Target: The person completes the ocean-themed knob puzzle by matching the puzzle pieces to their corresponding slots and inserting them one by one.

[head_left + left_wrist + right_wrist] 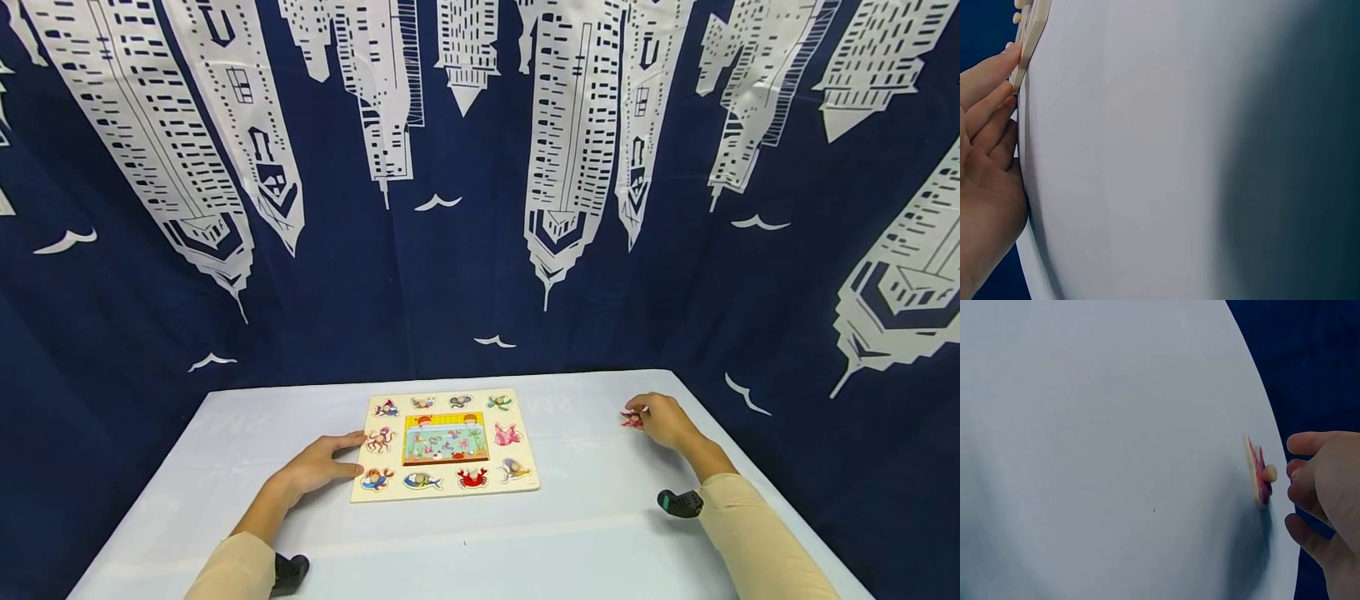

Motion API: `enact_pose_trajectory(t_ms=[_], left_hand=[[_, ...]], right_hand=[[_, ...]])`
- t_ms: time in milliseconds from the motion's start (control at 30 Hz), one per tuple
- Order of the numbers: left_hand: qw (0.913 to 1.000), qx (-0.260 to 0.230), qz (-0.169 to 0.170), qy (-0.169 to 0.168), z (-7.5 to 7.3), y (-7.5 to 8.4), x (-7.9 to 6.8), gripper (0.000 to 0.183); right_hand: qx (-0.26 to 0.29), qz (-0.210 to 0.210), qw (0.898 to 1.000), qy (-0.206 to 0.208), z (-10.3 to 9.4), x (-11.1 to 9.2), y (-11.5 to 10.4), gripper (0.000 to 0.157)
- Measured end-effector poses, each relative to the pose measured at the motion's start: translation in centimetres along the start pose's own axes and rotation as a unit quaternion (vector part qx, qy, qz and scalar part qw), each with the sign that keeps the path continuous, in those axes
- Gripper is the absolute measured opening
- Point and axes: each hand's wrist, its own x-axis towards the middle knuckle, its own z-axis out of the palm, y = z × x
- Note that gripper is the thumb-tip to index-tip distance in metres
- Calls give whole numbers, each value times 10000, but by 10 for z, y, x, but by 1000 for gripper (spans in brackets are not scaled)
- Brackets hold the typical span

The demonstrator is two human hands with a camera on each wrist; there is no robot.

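Observation:
A wooden knob puzzle board (pixel 450 478) with sea-animal shapes around a fish-tank picture lies on the table. My left hand (pixel 318 465) is at its left edge, fingers and thumb spread. In the left wrist view, extended fingertips of this hand (pixel 988 162) touch the edge of the board (pixel 1034 34). Off to the right, a pink-red puzzle piece (pixel 632 421) lies under my right hand (pixel 666 421). The right wrist view shows a wooden knob (pixel 1269 474) on that piece (pixel 1259 481); the loosely bent fingers of my right hand (pixel 1335 487) are slightly apart from it.
The white tabletop (pixel 585 533) extends around the board. Behind it hangs a dark blue curtain (pixel 450 283) printed with white buildings and birds. Black wrist devices (pixel 681 503) sit at the beige sleeves (pixel 757 533).

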Motion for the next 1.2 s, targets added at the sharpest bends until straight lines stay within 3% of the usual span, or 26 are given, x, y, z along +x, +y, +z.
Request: enact_pose_trajectory(t_ms=[167,467,800,1200], left_hand=[[10000,-2,61,-12,-1,1,0,65],[10000,50,74,-13,-2,3,1,65],[10000,14,59,-44,-2,-1,4,66],[10000,-22,-1,7,0,-3,4,66]], right_hand=[[3,46,10000,65,5,-4,8,22],[111,32,9985,539,18,-8,15,14],[30,46,9993,367,17,-5,14,14],[-8,-272,9993,249,12,6,0,15]])
